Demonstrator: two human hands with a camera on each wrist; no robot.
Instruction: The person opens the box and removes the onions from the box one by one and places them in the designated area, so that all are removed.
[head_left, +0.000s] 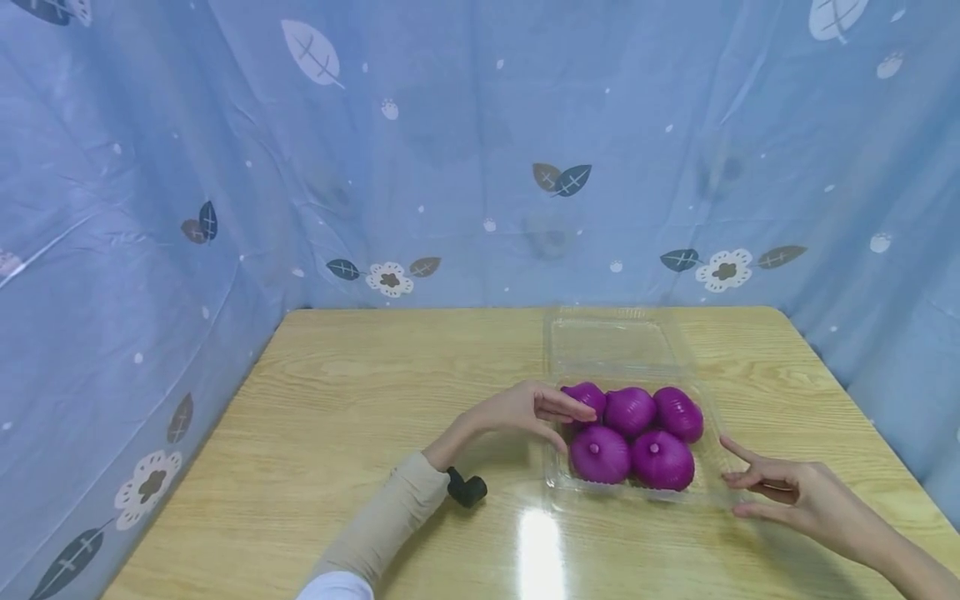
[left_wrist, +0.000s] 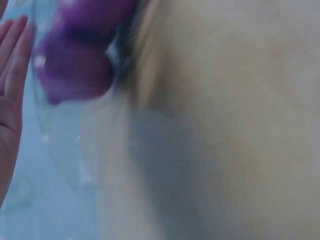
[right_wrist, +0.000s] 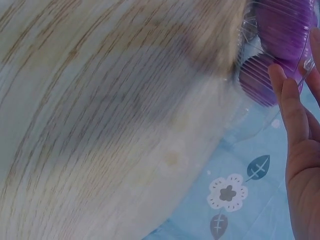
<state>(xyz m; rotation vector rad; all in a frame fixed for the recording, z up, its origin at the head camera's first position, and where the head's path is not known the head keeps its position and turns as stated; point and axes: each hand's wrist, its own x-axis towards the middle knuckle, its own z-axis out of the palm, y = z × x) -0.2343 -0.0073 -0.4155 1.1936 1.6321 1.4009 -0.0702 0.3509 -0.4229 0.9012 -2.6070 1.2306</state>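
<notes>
Several purple onions (head_left: 600,454) fill a clear plastic clamshell box (head_left: 707,477) on the table. The box's lid (head_left: 607,343) is folded back, away from the person. Over the left rim hovers my left hand (head_left: 525,408), its straight fingers reaching above the nearest onions and its thumb lower at the front. At the opposite side, my right hand (head_left: 787,493) has its extended fingertips right at the box's wall. The right wrist view shows those fingers (right_wrist: 292,107) stretched beside the clear plastic, with onions (right_wrist: 285,30) behind it. Neither hand grips anything.
A small black object (head_left: 467,490) lies on the wooden table (head_left: 360,375) beside my left sleeve. Blue patterned curtain (head_left: 450,167) hangs along the back and both sides of the table.
</notes>
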